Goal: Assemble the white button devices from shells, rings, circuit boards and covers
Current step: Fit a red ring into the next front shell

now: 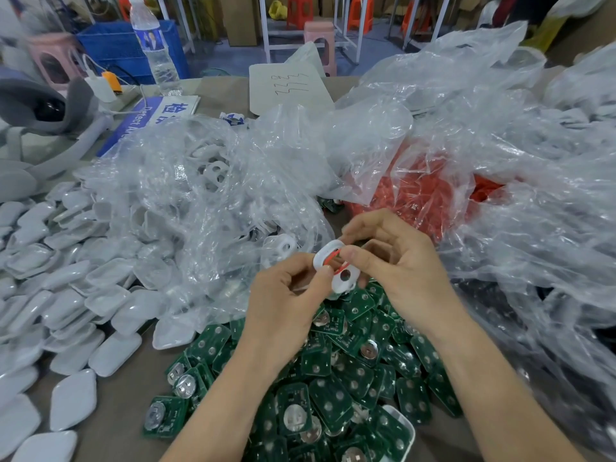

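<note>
Head view: both hands work just above a heap of green circuit boards (333, 378) on the table (133, 411). The left hand (286, 295) pinches a white shell (338, 285) between thumb and fingers, tilting its hollow side up, probably so the groove faces the person. The right hand (393, 261) pinches a red ring (333, 254) against the shell's rim with thumb and forefinger, apparently seating it; how far it is in I cannot tell. The supplies lie close by for short reaches: a clear bag of shells (200, 195) behind the left hand, a bag of red rings (433, 195) behind the right, and white covers (66, 295) spread at far left.
</note>
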{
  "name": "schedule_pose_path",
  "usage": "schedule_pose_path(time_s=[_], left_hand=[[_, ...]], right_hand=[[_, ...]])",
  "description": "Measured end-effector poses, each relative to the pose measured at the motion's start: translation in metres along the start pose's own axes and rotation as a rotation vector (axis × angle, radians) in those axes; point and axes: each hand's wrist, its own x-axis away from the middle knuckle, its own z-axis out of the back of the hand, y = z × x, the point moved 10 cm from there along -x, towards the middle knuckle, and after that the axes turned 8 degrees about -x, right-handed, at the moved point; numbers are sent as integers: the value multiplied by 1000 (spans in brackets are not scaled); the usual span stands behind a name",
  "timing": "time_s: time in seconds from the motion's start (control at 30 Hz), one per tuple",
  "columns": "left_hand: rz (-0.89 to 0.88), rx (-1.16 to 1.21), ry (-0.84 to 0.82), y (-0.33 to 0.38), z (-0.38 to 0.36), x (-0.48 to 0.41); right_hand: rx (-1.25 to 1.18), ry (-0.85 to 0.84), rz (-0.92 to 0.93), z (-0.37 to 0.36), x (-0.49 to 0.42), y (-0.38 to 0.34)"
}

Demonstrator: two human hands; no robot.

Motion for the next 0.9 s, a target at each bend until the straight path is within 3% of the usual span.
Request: schedule_pose_path(time_s=[0.2,0.53,0.9], left_hand=[[72,95,-153,-5,-10,-2],[74,239,-124,-5,-12,-2],[74,256,-144,-5,-13,-1]], right_hand=[[-150,-54,-175,-6,3,20],[-214,29,-78,-4,0,16],[-296,5,-172,-8,1,23]])
